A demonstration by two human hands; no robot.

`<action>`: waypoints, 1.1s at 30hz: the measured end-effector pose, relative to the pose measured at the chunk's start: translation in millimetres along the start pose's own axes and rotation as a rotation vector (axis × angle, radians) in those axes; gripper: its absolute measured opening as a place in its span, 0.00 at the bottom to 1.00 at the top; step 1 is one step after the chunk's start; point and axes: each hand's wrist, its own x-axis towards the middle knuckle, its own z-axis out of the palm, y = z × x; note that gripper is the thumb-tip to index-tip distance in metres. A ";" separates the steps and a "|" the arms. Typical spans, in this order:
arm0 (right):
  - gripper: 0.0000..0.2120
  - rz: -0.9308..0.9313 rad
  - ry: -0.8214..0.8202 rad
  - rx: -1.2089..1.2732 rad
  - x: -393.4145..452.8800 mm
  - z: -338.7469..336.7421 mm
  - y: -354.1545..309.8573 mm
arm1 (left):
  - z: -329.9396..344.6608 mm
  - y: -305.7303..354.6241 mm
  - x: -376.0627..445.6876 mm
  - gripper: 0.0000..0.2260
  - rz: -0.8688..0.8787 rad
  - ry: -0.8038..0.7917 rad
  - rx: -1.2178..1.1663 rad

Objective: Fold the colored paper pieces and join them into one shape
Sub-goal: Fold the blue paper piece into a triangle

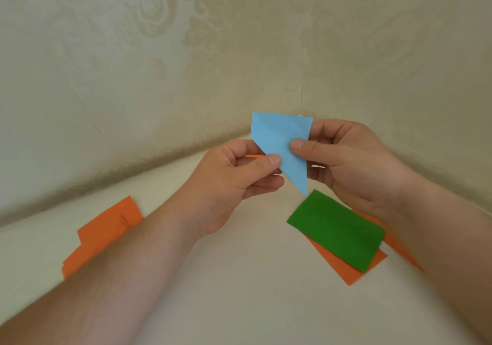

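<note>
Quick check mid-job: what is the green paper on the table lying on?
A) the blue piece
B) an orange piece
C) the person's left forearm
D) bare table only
B: the green paper lies flat on top of an orange piece, whose edges stick out beneath it, while the blue piece is held up in both hands.

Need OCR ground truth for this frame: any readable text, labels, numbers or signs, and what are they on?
None readable.
Blue paper, held by left hand and right hand: blank, creases only.
Green paper: blank.
Orange paper on the left: a few short dark lines, not legible as text.
Wall: floral pattern only.
</note>
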 end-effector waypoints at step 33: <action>0.06 -0.155 0.215 0.095 4.4 9.7 10.7 | 16.1 -8.3 1.3 0.09 0.038 0.035 0.070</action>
